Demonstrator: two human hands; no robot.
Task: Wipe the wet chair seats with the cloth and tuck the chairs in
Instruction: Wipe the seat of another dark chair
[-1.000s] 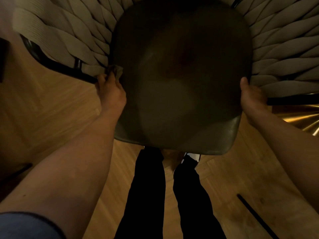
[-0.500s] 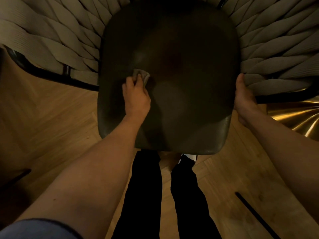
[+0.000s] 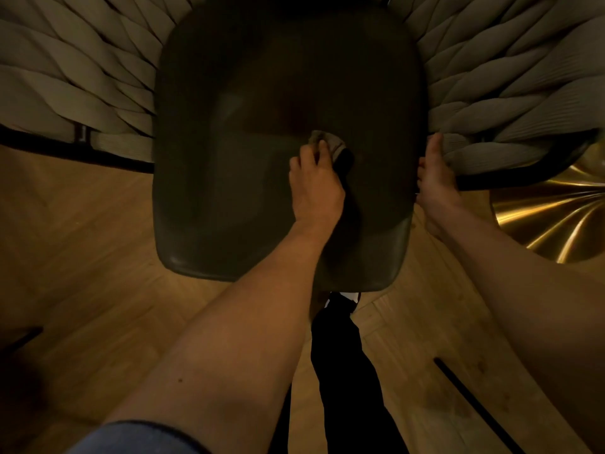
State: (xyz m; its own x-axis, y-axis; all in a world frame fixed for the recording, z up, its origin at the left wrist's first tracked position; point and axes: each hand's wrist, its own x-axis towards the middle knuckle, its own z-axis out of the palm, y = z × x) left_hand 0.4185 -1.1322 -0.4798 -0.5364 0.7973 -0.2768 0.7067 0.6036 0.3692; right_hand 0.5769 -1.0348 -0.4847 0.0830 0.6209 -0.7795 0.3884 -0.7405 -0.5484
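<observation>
Here, the cloth (image 3: 329, 145) was gripped and pressed by the left hand (image 3: 316, 188) at the chair seat's (image 3: 229, 158) middle; the seat's right edge was clasped by the right hand (image 3: 435, 181).

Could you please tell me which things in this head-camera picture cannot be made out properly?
- Small grey cloth: mostly covered by the left hand in the head view.
- Wetness on the dark padded chair seat: dim light hides it.
- Right hand: its fingers disappear past the seat's edge.
- Woven rope chair back: cut off by the frame's top edge.

no readable text, labels, brands, numbers or signs anywhere
</observation>
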